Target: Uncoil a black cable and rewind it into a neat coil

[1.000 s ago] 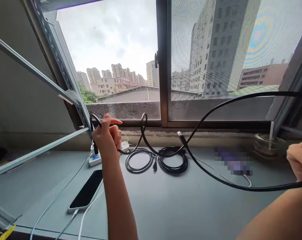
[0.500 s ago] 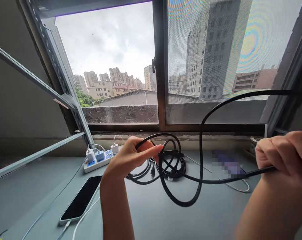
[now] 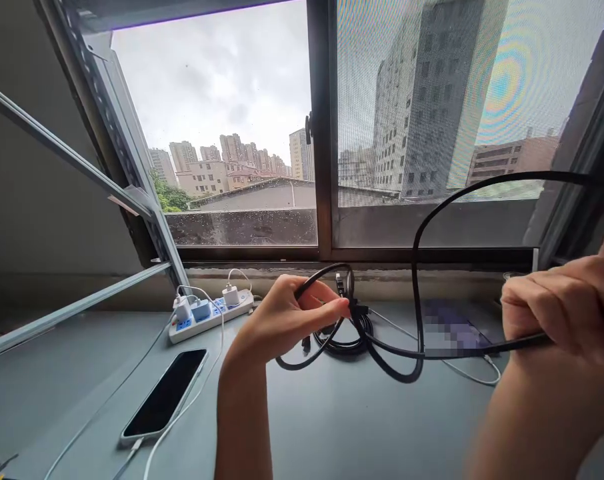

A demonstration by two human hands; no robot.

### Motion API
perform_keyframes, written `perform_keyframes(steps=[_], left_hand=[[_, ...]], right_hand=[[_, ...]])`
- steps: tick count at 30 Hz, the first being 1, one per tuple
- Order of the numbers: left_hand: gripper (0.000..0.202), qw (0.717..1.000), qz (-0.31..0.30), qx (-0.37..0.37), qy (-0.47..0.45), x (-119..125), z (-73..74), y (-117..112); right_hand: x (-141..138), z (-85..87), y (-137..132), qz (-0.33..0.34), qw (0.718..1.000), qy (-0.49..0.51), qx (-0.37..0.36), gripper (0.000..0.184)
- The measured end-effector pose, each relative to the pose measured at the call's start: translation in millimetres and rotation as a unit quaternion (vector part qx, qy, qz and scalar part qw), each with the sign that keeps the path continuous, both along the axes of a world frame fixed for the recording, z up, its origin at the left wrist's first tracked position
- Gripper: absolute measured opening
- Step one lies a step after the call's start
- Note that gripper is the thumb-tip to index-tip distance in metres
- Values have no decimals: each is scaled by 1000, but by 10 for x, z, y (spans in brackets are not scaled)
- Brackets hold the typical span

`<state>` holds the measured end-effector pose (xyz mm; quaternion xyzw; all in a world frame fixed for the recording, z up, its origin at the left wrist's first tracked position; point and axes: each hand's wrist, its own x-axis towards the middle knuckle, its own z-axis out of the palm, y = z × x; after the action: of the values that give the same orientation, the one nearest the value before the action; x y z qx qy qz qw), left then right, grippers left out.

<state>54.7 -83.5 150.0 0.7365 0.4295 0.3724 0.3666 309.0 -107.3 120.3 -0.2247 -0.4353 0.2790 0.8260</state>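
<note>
A thick black cable point(image 3: 416, 287) hangs in loose loops above the desk between both hands. My left hand point(image 3: 302, 310), at the middle, pinches its crossing strands between thumb and fingers, and a connector end point(image 3: 339, 283) sticks up just beyond the fingertips. On the right, my right hand point(image 3: 562, 300) is closed around another stretch of the same cable, which runs left toward the pinch. One more strand arches high and leaves toward the right edge. Behind the left fingers, a coiled black cable point(image 3: 349, 347) lies on the desk, partly hidden.
A white power strip point(image 3: 209, 317) with plugged-in chargers stands at the back left. In front of it lies a phone point(image 3: 167, 393) with a white charging cord. A blurred purplish item point(image 3: 455, 330) sits back right. Metal shelf bars point(image 3: 77, 303) cross the left side; a window is behind.
My left hand has moved right, toward the right hand. The lower loop between the hands has become smaller and risen, and a connector end now shows above the left fingertips.
</note>
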Motion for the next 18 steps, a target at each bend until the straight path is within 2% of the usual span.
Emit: perform_keyframes(steps=[2,4,8,12,15,18], left_hand=[[34,999,26,28,-16,14,-6,14],[36,998,26,47,-19,11,-6,15],[43,999,-47,1,-24,39,6,-20],[50,981,-117,-35,-150,191,-4,-71],[41,978,-80,-19,-191,341,-34,-100],[32,979,-40,-3,-197,427,-65,-88]], right_hand=[[-66,15,-8,37,997,55,48,26],[-92,-2,11,41,992,92,70,25],[-159,-29,28,49,987,112,100,25],[-332,42,-20,75,993,-21,94,15],[-436,102,-28,116,982,-121,82,21],[-454,121,-18,173,974,-123,83,33]])
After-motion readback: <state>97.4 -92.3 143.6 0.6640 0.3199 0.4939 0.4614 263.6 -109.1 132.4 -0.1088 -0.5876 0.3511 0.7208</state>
